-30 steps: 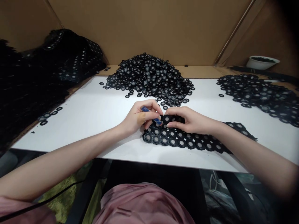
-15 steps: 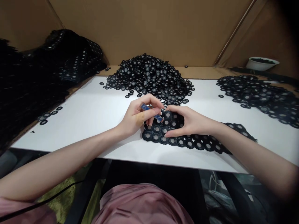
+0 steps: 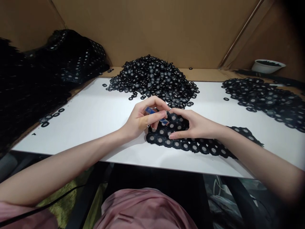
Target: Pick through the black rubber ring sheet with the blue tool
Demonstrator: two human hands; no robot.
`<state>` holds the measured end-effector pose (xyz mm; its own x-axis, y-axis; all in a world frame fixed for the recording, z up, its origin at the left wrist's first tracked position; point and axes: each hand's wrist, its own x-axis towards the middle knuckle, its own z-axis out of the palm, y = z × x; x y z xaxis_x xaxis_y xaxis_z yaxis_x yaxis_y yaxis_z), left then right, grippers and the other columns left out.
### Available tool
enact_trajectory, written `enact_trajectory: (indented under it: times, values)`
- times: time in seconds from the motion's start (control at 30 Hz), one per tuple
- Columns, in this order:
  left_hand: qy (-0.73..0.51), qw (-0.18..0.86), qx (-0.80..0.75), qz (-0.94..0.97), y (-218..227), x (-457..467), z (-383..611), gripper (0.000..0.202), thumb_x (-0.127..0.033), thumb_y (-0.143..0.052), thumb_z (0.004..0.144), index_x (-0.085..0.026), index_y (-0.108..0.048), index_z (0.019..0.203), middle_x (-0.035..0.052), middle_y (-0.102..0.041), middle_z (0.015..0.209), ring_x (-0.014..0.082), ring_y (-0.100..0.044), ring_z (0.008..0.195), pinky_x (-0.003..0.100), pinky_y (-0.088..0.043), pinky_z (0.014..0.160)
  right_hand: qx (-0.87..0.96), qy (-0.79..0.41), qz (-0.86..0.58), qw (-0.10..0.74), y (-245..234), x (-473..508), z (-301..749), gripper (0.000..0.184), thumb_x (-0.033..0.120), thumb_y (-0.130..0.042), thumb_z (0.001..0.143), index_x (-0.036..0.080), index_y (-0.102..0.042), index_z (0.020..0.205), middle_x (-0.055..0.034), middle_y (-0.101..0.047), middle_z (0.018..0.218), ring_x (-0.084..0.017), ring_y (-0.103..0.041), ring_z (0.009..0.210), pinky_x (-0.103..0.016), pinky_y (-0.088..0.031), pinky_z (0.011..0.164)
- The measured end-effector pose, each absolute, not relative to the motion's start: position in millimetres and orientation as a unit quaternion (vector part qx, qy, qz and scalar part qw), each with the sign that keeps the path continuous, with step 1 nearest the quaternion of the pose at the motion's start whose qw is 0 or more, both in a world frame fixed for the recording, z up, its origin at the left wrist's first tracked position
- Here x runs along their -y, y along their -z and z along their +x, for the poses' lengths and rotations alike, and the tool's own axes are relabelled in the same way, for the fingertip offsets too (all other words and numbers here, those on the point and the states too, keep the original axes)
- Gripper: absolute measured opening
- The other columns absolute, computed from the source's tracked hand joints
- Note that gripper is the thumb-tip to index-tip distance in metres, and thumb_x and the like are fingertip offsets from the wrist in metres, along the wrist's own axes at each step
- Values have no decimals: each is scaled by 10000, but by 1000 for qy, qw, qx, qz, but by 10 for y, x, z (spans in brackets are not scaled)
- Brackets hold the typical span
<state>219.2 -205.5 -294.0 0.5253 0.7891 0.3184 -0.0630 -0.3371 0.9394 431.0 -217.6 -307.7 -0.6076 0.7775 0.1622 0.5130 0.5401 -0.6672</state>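
Observation:
My left hand (image 3: 147,116) is closed around a short, flat blue tool (image 3: 150,110) with a pale, shiny end; its exact kind I cannot make out. Its fingertips sit over the far left corner of a black rubber sheet (image 3: 177,144) moulded with rows of round rings with pale centres. My right hand (image 3: 194,124) spans the same sheet, thumb on its top face and index finger at the far edge, almost touching the left fingertips. Beneath my right wrist the sheet runs on to the right.
A large heap of loose black rings (image 3: 152,76) rises behind my hands on the white table (image 3: 95,117). Another ring pile (image 3: 267,95) lies at right, below a white bowl (image 3: 268,66). Stacked black sheets (image 3: 78,60) fill the left; cardboard walls (image 3: 154,28) enclose the back.
Both hands keep nearly the same pose on the sheet. The whole view has shifted very slightly, and the left fingers and blue tool have moved a little to the right.

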Motion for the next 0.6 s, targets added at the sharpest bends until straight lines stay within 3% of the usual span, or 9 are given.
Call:
enact_trajectory:
  times: [0.27,0.6]
  values:
    - [-329,532,-239,743,2968,2060,2196,181,-249,-688,763,-139,-643,898,35,-616,833,79,-542,592,165,-454,512,852,-301,-359,232,3067,2178,4299,436,445,-689,748,197,-565,1084,-41,-642,1045,-236,-595,913,-341,-474,795]
    - [-353,597,-237,680,3008,1994,2188,164,-176,-664,757,-133,-634,913,13,-628,724,60,-516,452,168,-400,430,855,-295,-361,228,3096,2161,4311,476,469,-693,742,219,-550,1121,-30,-633,1070,-269,-577,1026,-379,-469,893]
